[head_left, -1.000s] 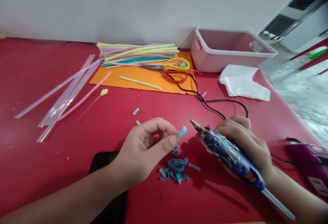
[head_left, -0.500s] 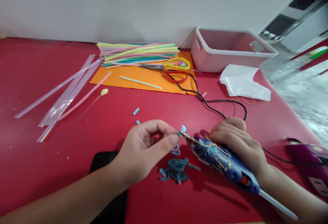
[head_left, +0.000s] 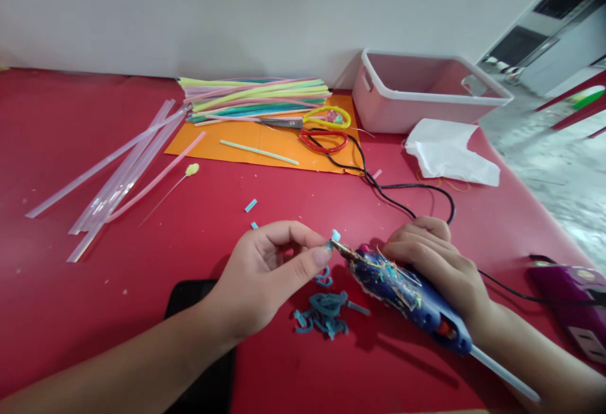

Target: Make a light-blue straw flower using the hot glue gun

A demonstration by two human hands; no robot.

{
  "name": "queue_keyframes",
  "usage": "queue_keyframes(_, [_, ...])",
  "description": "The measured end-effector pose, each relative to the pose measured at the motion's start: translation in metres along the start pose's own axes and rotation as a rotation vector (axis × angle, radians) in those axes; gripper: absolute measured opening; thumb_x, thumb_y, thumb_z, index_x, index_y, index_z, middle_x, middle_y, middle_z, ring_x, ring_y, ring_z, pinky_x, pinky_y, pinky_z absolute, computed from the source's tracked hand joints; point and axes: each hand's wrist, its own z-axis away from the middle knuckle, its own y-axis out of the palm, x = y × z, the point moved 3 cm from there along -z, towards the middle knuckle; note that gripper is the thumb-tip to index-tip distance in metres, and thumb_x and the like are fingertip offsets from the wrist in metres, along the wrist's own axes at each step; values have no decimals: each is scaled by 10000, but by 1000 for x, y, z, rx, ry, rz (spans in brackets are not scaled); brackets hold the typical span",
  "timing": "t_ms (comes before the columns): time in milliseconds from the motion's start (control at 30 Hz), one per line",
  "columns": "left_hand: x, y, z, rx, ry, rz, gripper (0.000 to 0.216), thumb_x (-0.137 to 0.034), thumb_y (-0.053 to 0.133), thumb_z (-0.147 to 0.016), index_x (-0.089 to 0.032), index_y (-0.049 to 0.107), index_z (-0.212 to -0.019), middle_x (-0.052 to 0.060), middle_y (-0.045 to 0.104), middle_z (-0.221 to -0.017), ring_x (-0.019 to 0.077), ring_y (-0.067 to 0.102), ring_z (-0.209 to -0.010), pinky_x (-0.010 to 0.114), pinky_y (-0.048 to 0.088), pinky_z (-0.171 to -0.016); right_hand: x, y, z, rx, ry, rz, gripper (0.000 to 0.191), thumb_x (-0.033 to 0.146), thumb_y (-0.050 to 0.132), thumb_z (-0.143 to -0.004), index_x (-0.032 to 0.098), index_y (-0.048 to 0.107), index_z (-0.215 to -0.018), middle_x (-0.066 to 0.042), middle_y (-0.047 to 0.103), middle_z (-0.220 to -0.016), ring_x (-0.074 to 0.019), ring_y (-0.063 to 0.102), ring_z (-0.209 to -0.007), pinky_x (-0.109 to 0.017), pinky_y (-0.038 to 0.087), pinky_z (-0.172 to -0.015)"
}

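Left hand (head_left: pixel 267 278): thumb and forefinger pinched on a small pale-blue piece (head_left: pixel 336 235), tip protruding just beyond the fingertips. Right hand (head_left: pixel 438 269): fingers wrapped around a blue glue gun (head_left: pixel 398 291). Gun's long axis slants; nozzle (head_left: pixel 344 249) points up-left to the left pinch, and a whitish glue stick (head_left: pixel 504 373) projects down-right, below the right grip. Curled blue pieces (head_left: pixel 326 313) heaped just below the pinch. Piece's lower end hidden by fingertips and nozzle; its long axis is hard to read, nozzle contact uncertain. Trigger not discernible. Black slab (head_left: pixel 201 376) under left forearm, partly covered, cut off at bottom edge.
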Motion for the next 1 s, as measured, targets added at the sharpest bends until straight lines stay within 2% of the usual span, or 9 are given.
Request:
queue_keyframes(467, [-1, -1, -1, -12, 29, -78, 146, -262, 806, -775, -165, 701, -748, -2, 649, -682, 95, 570, -625, 194, 490, -576, 1, 0, 0, -8, -6, 15, 120, 237, 448, -968, 201, 556, -1007, -15, 634, -775, -178, 602, -713, -410, 368, -830])
queue_keyframes(1000, [-2, -1, 1, 25, 35, -94, 135, -274, 784, -816, -170, 700, -797, -14, 606, -711, 78, 532, -638, 170, 464, -581, 0, -1, 1, -8, -4, 17, 102, 219, 456, -966, 197, 549, -1001, -12, 627, -778, -173, 593, -711, -406, 373, -824])
